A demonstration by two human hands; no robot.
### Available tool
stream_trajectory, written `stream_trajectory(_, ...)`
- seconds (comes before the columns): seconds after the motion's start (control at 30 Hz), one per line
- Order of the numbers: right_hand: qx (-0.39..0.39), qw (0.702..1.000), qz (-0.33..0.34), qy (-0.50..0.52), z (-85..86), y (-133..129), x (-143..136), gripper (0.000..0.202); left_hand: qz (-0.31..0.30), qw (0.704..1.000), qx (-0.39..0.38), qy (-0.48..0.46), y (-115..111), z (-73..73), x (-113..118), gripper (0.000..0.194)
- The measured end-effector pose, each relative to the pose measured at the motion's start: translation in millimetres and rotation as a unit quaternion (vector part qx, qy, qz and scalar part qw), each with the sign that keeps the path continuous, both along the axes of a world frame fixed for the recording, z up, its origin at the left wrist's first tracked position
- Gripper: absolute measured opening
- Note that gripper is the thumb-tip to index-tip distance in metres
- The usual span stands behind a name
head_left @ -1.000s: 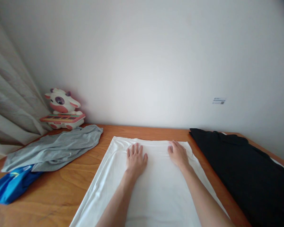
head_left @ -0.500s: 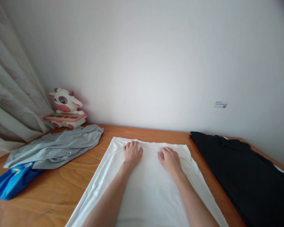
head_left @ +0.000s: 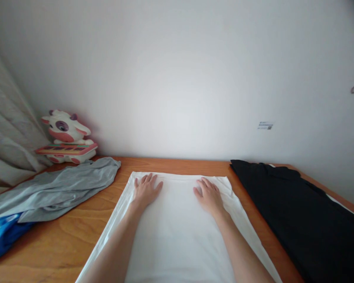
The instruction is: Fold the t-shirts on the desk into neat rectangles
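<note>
A white cloth garment [head_left: 177, 236] lies spread flat in front of me, its far edge running straight across and its near part out of the frame. Whether it is a shirt I cannot tell. My left hand [head_left: 146, 190] rests on it near the far left corner, fingers spread and palm down. Near the far right corner, my right hand [head_left: 209, 194] lies on the fabric with its fingers outstretched. Neither hand grips the cloth. Small creases run along the garment's left and right edges.
To the left, a grey garment [head_left: 67, 188] lies crumpled over a blue cloth [head_left: 2, 236]. A cow-shaped toy keyboard [head_left: 66, 137] stands behind them by a curtain [head_left: 11, 129]. Black clothing [head_left: 297, 212] covers the right of the wooden table [head_left: 67, 243]. A wall [head_left: 177, 78] rises behind.
My left hand has slid outward to the left over the white cloth, and its fingers have spread. My right hand's fingers have straightened. The view has turned slightly to the right.
</note>
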State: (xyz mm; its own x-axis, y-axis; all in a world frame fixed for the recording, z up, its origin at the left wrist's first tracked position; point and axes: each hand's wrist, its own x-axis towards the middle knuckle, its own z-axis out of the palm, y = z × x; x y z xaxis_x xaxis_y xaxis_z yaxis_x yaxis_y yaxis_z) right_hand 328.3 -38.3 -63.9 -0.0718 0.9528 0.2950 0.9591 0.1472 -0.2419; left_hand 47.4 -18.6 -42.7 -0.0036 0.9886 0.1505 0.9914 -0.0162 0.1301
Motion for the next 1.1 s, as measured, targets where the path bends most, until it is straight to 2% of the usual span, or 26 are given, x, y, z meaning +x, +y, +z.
stream_trajectory(0.13, -0.007, 1.0, -0.027, -0.013, -2.3, 5.5, 4.9, 0.043, 0.002, 1.0, -0.026, 0.003, -0.8, -0.5, -1.6, 0.06)
stream_trajectory(0.3, -0.024, 0.999, -0.021, -0.031, -4.2, 10.8, 12.3, 0.051, -0.011, 0.999, -0.038, 0.012, -0.7, 0.0, 0.7, 0.064)
stream_trajectory(0.43, -0.057, 0.997, -0.036, -0.044, -4.5, 14.0, 25.2, 0.055, -0.026, 0.998, -0.05, 0.01, 2.4, -2.4, -11.1, 0.063)
stream_trajectory(0.63, -0.113, 0.984, -0.116, -0.069, -4.3, 18.4, 44.4, 0.062, 0.053, 0.997, -0.046, 0.034, 8.1, -7.0, -28.0, 0.061)
stream_trajectory(0.77, -0.117, 0.981, -0.133, -0.076, -5.2, 21.4, 54.9, 0.062, 0.067, 0.996, -0.029, 0.045, 9.7, -5.2, -32.0, 0.059)
stream_trajectory(0.93, -0.124, 0.98, -0.147, -0.058, -4.2, 20.9, 68.7, 0.059, 0.037, 0.999, -0.016, 0.031, 11.2, -4.3, -45.4, 0.057)
stream_trajectory(1.1, -0.122, 0.981, -0.142, -0.041, -3.4, 19.2, 71.2, 0.059, 0.017, 1.0, 0.0, 0.014, 13.4, -10.3, -56.7, 0.051)
